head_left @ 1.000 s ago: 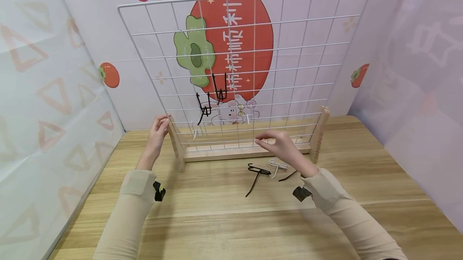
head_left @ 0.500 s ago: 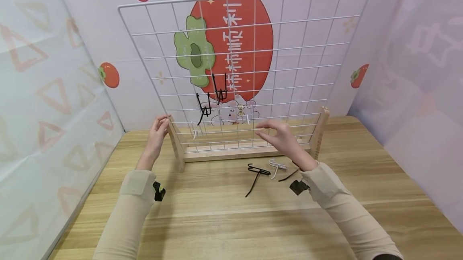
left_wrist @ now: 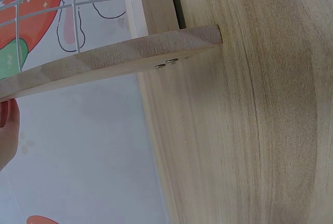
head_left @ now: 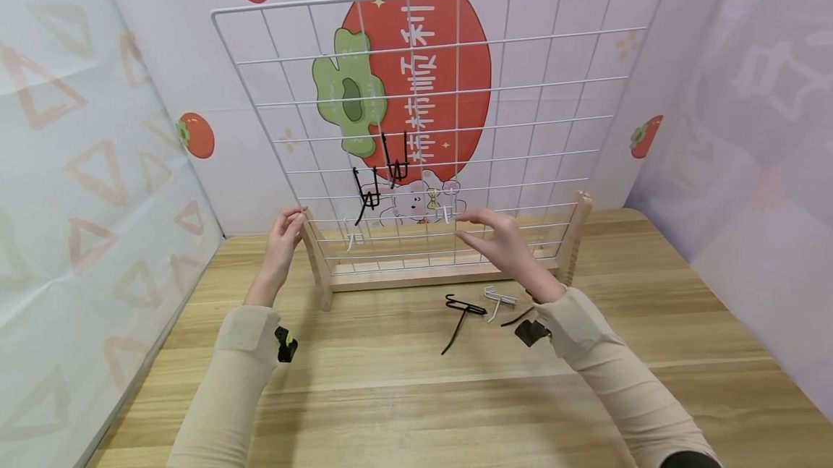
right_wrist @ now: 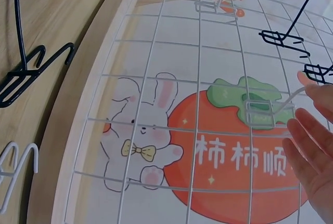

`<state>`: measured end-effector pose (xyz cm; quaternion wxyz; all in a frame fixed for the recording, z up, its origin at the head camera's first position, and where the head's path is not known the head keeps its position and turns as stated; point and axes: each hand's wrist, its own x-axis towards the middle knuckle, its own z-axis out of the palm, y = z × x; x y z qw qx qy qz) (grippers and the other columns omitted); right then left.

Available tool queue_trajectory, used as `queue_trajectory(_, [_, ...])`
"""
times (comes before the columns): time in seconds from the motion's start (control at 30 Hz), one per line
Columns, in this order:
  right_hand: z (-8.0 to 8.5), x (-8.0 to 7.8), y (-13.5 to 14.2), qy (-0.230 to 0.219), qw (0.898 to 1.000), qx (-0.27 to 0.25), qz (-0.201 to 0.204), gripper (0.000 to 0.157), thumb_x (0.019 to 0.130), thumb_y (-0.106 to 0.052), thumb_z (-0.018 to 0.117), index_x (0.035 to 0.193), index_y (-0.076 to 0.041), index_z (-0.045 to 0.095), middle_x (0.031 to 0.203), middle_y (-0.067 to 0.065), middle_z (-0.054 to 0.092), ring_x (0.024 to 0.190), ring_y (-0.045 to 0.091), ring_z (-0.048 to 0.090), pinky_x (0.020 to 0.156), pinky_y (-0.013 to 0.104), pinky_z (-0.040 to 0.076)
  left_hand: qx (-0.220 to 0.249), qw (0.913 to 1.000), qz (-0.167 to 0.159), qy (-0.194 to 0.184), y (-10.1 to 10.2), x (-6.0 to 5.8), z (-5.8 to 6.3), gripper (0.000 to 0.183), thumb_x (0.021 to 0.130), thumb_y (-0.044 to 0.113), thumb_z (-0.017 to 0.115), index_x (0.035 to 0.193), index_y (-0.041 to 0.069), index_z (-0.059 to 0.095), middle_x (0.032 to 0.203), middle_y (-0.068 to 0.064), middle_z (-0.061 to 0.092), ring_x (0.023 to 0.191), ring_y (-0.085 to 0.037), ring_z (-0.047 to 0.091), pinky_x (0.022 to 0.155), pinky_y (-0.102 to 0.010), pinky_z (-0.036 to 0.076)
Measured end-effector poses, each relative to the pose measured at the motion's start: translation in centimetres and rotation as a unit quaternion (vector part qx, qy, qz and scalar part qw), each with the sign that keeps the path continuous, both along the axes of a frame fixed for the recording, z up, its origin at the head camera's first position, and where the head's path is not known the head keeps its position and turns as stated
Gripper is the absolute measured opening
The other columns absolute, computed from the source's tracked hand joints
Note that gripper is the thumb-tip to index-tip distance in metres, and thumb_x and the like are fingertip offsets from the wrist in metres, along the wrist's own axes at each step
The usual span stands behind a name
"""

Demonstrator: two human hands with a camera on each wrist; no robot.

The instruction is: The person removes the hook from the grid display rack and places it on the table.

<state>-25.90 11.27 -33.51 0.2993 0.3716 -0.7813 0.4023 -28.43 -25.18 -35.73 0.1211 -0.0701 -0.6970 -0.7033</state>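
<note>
A white wire grid panel (head_left: pixel 514 100) stands tilted in a wooden stand (head_left: pixel 390 280). My left hand (head_left: pixel 283 240) grips the top of the stand's left post (left_wrist: pixel 114 60), its fingertips at the edge in the left wrist view. My right hand (head_left: pixel 504 240) is before the grid, thumb and fingers spread apart around a gap. Close to its fingertips hangs a white hook (right_wrist: pixel 260 107), whose prong points toward the thumb in the right wrist view. Two black hooks (head_left: pixel 369 199) hang up and to the left of it, and another white hook (head_left: pixel 354 239) hangs low near the left post.
On the table (head_left: pixel 390 396), in front of the stand, lie a black hook (head_left: pixel 463 307), a white hook (head_left: pixel 500 296) and another black hook (head_left: pixel 517 317), partly hidden under the right forearm. A printed cloth backdrop (head_left: pixel 573 157) rises behind the grid.
My right hand has risen and shifted slightly left toward the hanging white hook, and its thumb and fingers have spread wider. The left hand has stayed on the post.
</note>
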Motion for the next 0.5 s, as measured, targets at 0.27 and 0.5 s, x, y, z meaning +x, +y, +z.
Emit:
queue_trajectory(0.27, [0.25,0.01,-0.42,-0.010,1.000,-0.007,0.006,0.024,0.072,0.001,0.070,0.096,0.003,0.063,0.096,0.015,0.063,0.092,0.025,0.059,0.080,0.036,0.047,0.000,1.0000,0.002,0.001,0.09,-0.04,0.01,0.007,0.095,0.020,0.041,0.101,0.020,0.045,0.104,0.007,0.048,0.096,-0.005,0.043,0.098,-0.037,0.026])
queue_trajectory(0.5, [0.21,-0.25,-0.78,-0.002,1.000,-0.012,0.008,0.025,0.071,0.002,0.070,0.095,0.003,0.063,0.098,0.016,0.063,0.095,0.026,0.058,0.082,0.038,0.045,0.007,0.9999,-0.004,-0.012,0.21,0.27,0.41,0.010,0.096,0.014,0.037,0.102,0.018,0.043,0.107,0.003,0.045,0.097,-0.005,0.042,0.097,-0.035,0.025])
